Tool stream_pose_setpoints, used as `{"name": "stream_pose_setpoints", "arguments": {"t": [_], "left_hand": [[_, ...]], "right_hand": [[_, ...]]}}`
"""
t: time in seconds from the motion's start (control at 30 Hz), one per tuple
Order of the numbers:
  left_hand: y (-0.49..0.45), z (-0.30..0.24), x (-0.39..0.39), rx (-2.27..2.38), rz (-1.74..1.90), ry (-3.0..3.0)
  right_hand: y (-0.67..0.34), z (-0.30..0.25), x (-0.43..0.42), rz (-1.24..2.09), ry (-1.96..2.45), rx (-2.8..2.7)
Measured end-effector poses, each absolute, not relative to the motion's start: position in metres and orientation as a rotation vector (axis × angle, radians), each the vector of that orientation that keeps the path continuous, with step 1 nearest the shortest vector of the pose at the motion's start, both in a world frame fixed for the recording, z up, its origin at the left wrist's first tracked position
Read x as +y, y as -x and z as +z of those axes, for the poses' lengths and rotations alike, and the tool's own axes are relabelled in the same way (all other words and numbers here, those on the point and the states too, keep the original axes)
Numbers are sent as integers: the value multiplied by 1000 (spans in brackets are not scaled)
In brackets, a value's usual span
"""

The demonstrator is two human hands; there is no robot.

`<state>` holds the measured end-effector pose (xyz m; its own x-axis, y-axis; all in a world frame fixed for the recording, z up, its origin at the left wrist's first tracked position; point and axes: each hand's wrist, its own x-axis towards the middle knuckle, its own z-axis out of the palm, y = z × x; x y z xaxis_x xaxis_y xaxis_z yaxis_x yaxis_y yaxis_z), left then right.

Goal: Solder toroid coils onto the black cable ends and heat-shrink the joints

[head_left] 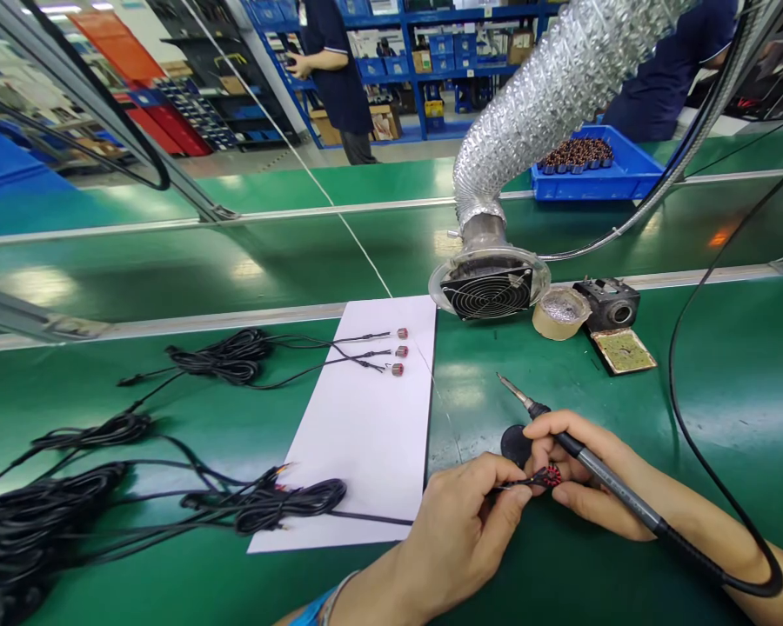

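Note:
My left hand [460, 530] pinches a thin black wire whose end meets a small red coil [551, 476]. My right hand [593, 474] is closed round a soldering iron [584, 452], its tip pointing up and left, and its fingers also touch the coil. A black round pad [514, 443] lies on the green bench just behind both hands. A white sheet [365, 426] lies to the left. On its far edge lie three wires ending in small coils [399, 350].
Bundles of black cable [52, 513] cover the left of the bench. A fume extractor fan [489, 291] on a silver hose, a solder wire roll [559, 313], an iron stand [606, 303] and a sponge tray [624, 350] stand behind. A blue bin of coils [587, 165] sits further back. People stand at the rear.

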<state>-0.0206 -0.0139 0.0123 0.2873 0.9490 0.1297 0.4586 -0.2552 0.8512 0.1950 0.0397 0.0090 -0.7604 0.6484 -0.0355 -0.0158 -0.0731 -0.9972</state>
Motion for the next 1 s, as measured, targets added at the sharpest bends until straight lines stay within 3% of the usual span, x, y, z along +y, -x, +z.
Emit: {"name": "stream_pose_setpoints", "arguments": {"t": [0.33, 1.0], "left_hand": [[19, 11, -13, 1244, 947, -1857], [16, 8, -11, 1258, 862, -1814]], "right_hand": [[-191, 3, 35, 1937, 647, -1554], [-199, 2, 32, 865, 676, -2179]]}}
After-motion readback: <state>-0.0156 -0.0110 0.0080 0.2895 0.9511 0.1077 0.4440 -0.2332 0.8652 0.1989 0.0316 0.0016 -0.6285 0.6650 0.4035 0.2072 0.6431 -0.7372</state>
